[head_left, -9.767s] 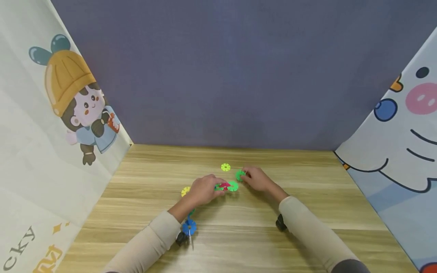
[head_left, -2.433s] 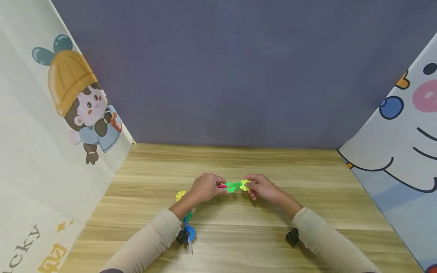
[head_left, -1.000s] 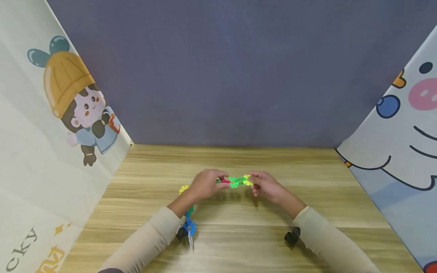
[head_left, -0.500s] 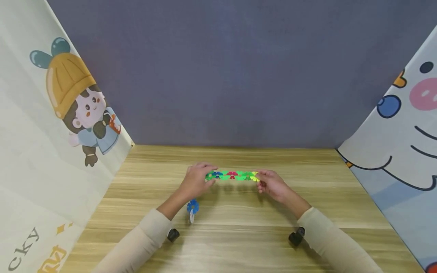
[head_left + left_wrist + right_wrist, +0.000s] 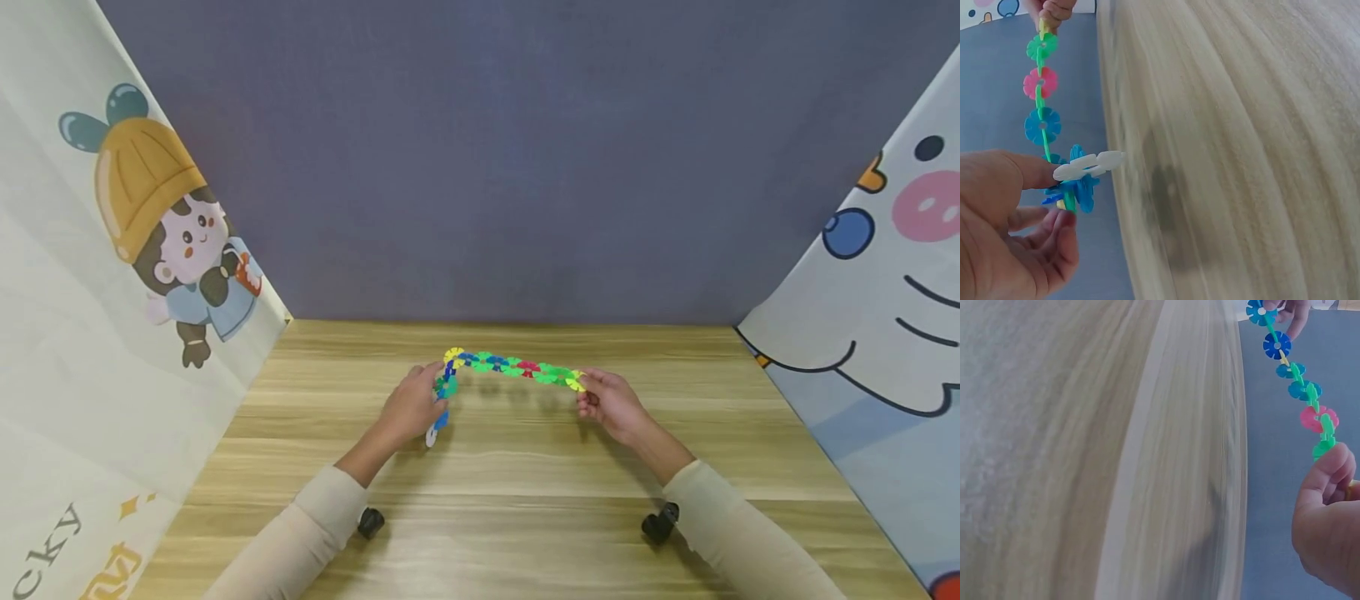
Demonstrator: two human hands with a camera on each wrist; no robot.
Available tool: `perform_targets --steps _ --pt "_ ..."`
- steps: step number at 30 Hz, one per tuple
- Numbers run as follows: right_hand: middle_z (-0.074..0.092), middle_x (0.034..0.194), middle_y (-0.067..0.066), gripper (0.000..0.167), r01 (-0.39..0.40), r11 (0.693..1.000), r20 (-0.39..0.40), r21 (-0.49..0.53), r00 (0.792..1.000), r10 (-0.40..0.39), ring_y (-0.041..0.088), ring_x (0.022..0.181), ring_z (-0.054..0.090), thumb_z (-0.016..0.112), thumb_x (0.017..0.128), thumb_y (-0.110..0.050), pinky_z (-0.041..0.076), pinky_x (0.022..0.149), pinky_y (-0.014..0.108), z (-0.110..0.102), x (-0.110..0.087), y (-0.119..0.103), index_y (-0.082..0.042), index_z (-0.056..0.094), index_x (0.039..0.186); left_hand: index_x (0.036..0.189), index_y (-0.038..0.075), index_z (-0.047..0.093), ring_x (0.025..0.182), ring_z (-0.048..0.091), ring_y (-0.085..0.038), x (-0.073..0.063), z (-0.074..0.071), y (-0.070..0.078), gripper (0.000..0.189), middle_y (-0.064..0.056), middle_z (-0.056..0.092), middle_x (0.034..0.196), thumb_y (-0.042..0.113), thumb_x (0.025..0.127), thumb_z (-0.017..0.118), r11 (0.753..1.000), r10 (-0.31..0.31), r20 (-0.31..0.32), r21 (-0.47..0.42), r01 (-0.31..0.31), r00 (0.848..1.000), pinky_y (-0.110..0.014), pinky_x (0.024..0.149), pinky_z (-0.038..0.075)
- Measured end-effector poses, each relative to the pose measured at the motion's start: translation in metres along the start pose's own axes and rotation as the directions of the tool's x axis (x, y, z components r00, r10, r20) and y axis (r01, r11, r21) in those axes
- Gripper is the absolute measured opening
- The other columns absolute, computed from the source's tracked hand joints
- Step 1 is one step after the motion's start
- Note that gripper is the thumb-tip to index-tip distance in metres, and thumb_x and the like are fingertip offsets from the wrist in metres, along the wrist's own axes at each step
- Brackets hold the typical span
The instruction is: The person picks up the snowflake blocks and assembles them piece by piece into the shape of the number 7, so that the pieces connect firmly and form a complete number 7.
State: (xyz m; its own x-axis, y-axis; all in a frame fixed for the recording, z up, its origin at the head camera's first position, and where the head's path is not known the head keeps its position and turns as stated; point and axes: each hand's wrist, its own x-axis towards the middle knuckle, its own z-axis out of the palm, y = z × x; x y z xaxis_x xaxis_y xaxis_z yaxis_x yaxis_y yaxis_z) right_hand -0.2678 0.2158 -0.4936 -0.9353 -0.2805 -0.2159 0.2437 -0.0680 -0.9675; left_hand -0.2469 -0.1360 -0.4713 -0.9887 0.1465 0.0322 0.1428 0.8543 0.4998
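Observation:
A chain of interlocking plastic snowflake discs in green, blue, red, yellow and white is held off the table between both hands. My right hand pinches the yellow disc at its right end. The chain bends at another yellow disc, and from there a shorter stretch drops toward me. My left hand grips that stretch by a teal-green disc, its thumb and fingers on either side. Below the hand hang a blue disc and a white disc, the latter seen nearly edge-on in the left wrist view.
The wood-grain table bears shadows of the hands and chain. A grey-blue panel stands behind it, with cartoon-printed sheets at both sides. Small black devices sit by each wrist.
Earlier, the right hand joined a green and then the yellow disc to the chain. Lately both hands have spread apart, and the left has slid along past the bend to the short hanging stretch.

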Motion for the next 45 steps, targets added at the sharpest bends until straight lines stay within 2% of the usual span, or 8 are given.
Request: perform_targets --steps 6,10,18,23,26,28,35,45 --pt "0.055 0.086 -0.001 0.043 0.007 1.000 -0.004 0.000 1.000 -0.007 0.004 0.071 0.053 0.039 0.111 -0.016 0.051 0.063 0.017 -0.004 -0.005 0.000 0.008 0.033 0.147 0.151 0.010 0.048 0.074 0.057 -0.016 0.003 0.000 -0.001 0.062 -0.005 0.062 0.095 0.008 0.093 0.068 0.997 0.032 0.029 -0.072 -0.029 0.999 -0.027 0.061 0.049" --pt "0.057 0.086 0.000 0.028 -0.012 1.000 0.018 -0.025 1.000 0.012 0.006 0.069 0.054 0.041 0.110 -0.013 0.052 0.062 0.019 -0.006 -0.009 0.002 0.003 0.043 0.132 0.148 0.010 0.052 0.069 0.050 -0.015 0.007 0.000 -0.002 0.059 -0.003 0.055 0.081 0.002 0.091 0.065 0.996 0.064 0.003 -0.068 -0.064 0.998 -0.025 0.058 0.043" --pt "0.059 0.079 -0.001 0.031 -0.039 0.979 0.095 -0.199 0.994 0.059 0.008 0.065 0.056 0.047 0.106 -0.011 0.054 0.061 0.024 -0.010 -0.022 0.007 0.006 0.043 0.131 0.151 0.015 0.051 0.069 0.049 -0.017 0.023 -0.003 -0.003 0.060 -0.006 0.058 0.085 0.000 0.093 0.058 0.994 0.098 0.051 -0.053 -0.095 0.994 -0.027 0.057 0.041" --pt "0.061 0.083 0.003 0.029 -0.002 0.919 0.140 -0.395 0.988 0.063 0.011 0.067 0.058 0.057 0.103 -0.015 0.057 0.062 0.027 -0.010 -0.033 0.012 0.007 0.054 0.123 0.151 0.016 0.050 0.102 0.065 -0.029 0.035 -0.005 -0.007 0.058 -0.013 0.069 0.118 -0.001 0.096 0.056 0.988 0.154 0.115 -0.026 -0.152 0.981 -0.043 0.084 0.056" --pt "0.060 0.078 0.004 0.028 0.036 0.876 0.176 -0.480 0.983 0.056 0.012 0.066 0.059 0.061 0.102 -0.016 0.057 0.061 0.029 -0.005 -0.041 0.016 0.004 0.058 0.121 0.151 0.016 0.051 0.130 0.057 -0.037 0.043 -0.004 -0.008 0.059 -0.014 0.062 0.141 -0.004 0.095 0.054 0.981 0.193 0.152 -0.031 -0.191 0.969 -0.052 0.109 0.047" --pt "0.057 0.075 0.003 0.027 0.080 0.846 0.218 -0.527 0.975 0.043 0.012 0.064 0.058 0.061 0.101 -0.016 0.056 0.059 0.029 -0.001 -0.046 0.019 0.003 0.059 0.121 0.151 0.016 0.050 0.138 0.051 -0.039 0.047 -0.002 -0.009 0.060 -0.013 0.056 0.149 -0.006 0.095 0.051 0.980 0.196 0.180 -0.048 -0.191 0.964 -0.055 0.115 0.041" --pt "0.055 0.067 -0.005 0.022 0.278 0.705 0.348 -0.653 0.936 -0.047 0.002 0.053 0.048 0.065 0.100 -0.018 0.042 0.049 0.019 0.018 -0.064 0.027 -0.005 0.063 0.117 0.147 0.018 0.055 0.139 0.050 -0.039 0.060 0.006 -0.002 0.058 -0.011 0.057 0.148 -0.009 0.096 0.046 0.979 0.205 0.185 -0.056 -0.198 0.961 -0.055 0.117 0.038" --pt "0.066 0.067 -0.003 0.020 0.322 0.678 0.390 -0.660 0.919 -0.057 -0.001 0.051 0.052 0.066 0.099 -0.022 0.044 0.048 0.018 0.047 -0.079 0.039 -0.005 0.062 0.108 0.135 0.021 0.067 0.132 0.058 -0.032 0.081 0.022 0.016 0.074 -0.004 0.067 0.137 -0.022 0.079 0.046 0.946 0.318 0.119 0.022 -0.322 0.941 -0.048 0.119 0.038"
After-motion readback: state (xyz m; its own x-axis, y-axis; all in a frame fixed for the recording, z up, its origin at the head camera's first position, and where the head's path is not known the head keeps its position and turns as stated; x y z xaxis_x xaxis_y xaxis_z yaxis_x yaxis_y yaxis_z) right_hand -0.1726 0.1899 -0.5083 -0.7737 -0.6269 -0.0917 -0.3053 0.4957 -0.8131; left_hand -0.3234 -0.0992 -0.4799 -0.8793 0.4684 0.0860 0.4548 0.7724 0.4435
